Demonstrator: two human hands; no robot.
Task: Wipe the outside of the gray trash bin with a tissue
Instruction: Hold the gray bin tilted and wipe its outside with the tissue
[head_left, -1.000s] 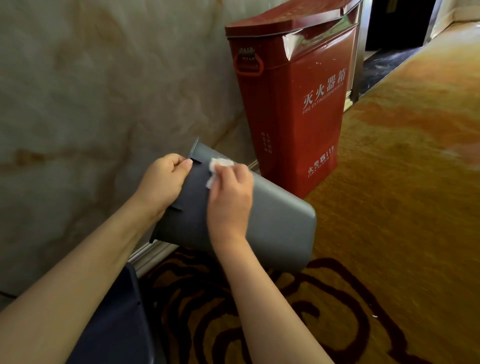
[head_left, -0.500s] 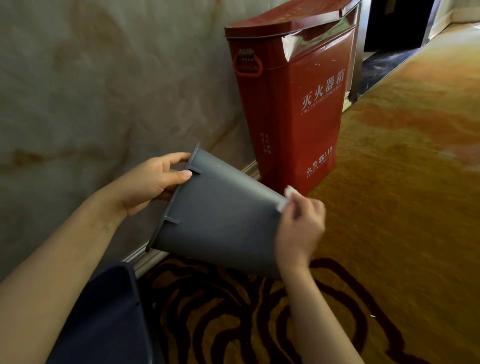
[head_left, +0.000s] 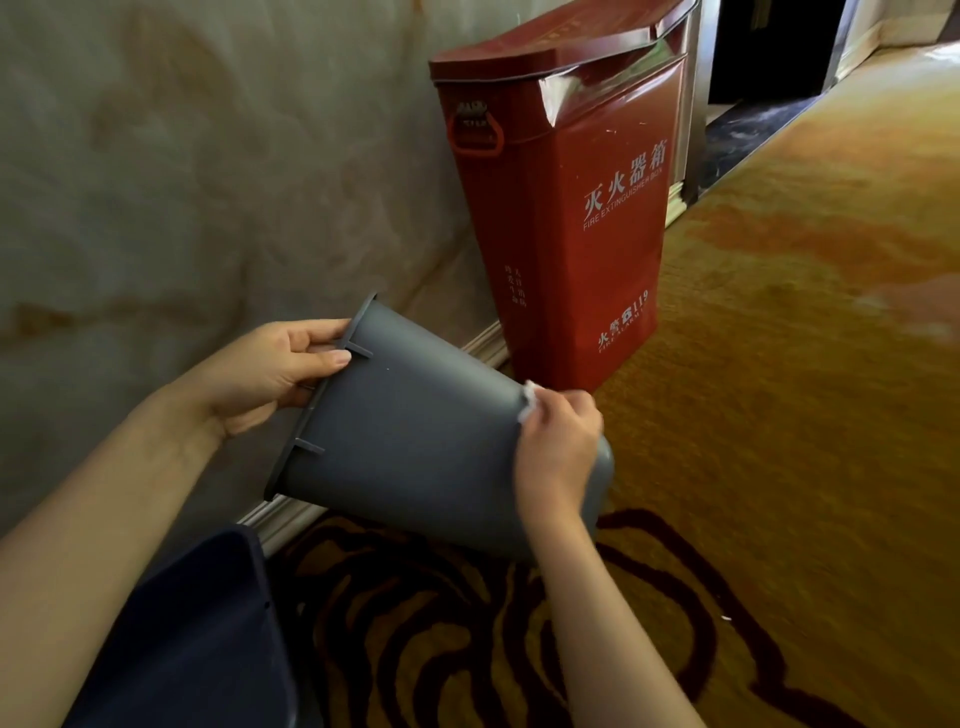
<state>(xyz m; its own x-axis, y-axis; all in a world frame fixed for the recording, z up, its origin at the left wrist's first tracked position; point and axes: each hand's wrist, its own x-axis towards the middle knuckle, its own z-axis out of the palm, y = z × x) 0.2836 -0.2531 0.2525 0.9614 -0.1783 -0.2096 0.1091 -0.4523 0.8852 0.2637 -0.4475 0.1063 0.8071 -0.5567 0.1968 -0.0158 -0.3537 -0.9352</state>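
While I hold the gray plastic trash bin (head_left: 415, 441) tipped on its side above the carpet, long axis running left to right, my right hand (head_left: 558, 447) sits near its base, fingers pinched shut on a crumpled white tissue (head_left: 529, 402) touching the wall. Farther left, my left hand (head_left: 280, 369) grips the rim.

The gray trash bin (head_left: 415, 441) is plain plastic, tipped on its side in mid-air — rim toward the wall, base rightward. A crumpled white tissue (head_left: 529, 402) presses its outer wall near the base.
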